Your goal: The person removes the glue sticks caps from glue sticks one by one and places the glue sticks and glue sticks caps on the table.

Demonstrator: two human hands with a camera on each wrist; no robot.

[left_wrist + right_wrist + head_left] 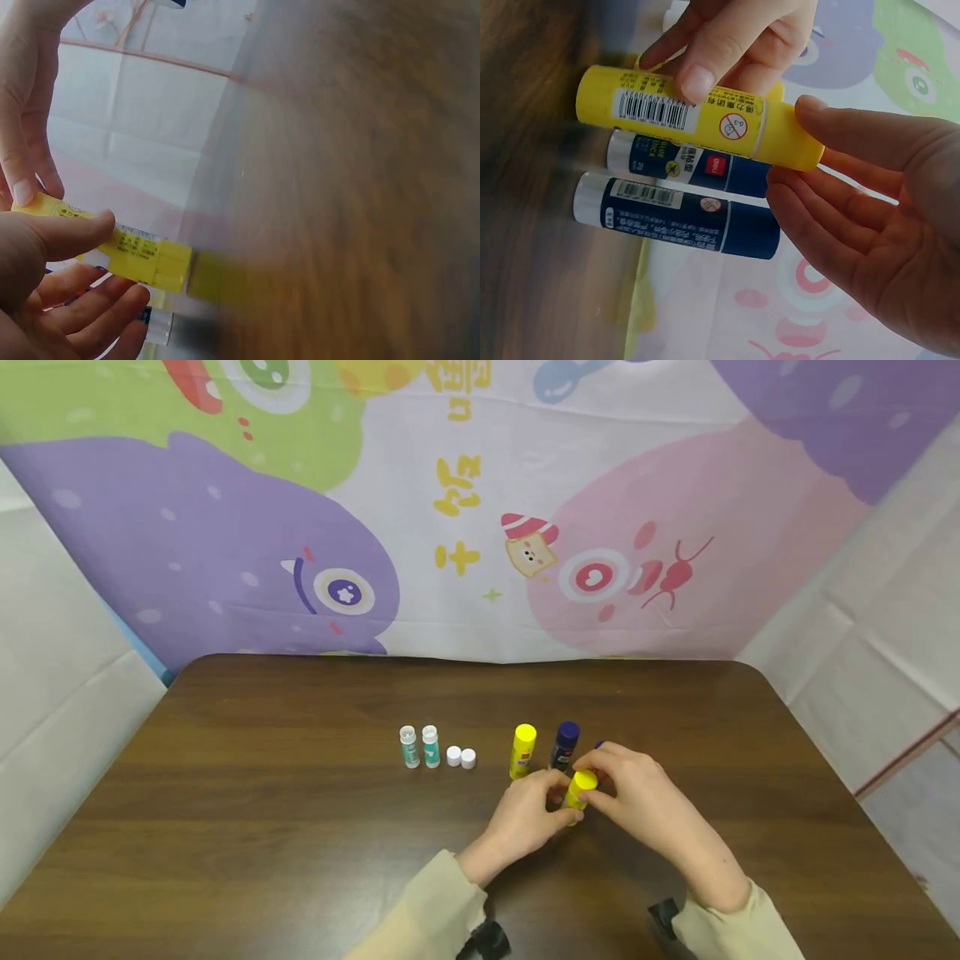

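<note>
1. Head view: you have the yellow glue stick (576,798) low between your hands, in front of the other yellow glue stick (522,753) and the navy glue stick (565,743). Your left hand (527,816) grips its body; your right hand (637,782) pinches the cap (585,779). The two small glue sticks (408,749) (431,749) stand uncapped well to the left, with two white caps (453,756) (468,758) just beside them. Work on your own side of the standing sticks, so that your knuckles don't knock them.

2. Left wrist view: your left thumb lies along the printed side, with fingers behind. That looks like a sound anchor; grip firmly, but don't squeeze hard. The base sits close to the table (360,225); whether it touches is unclear. Should you turn or pull the cap, let only the right hand move.

3. Right wrist view: your right thumb is on the cap near its end, forefinger opposite, the other fingers loosely bent. A pinch nearer the seam would probably slip less. The second navy glue stick (671,214) stands near those loose fingers, so draw the cap straight along the stick rather than sweeping sideways.
</note>
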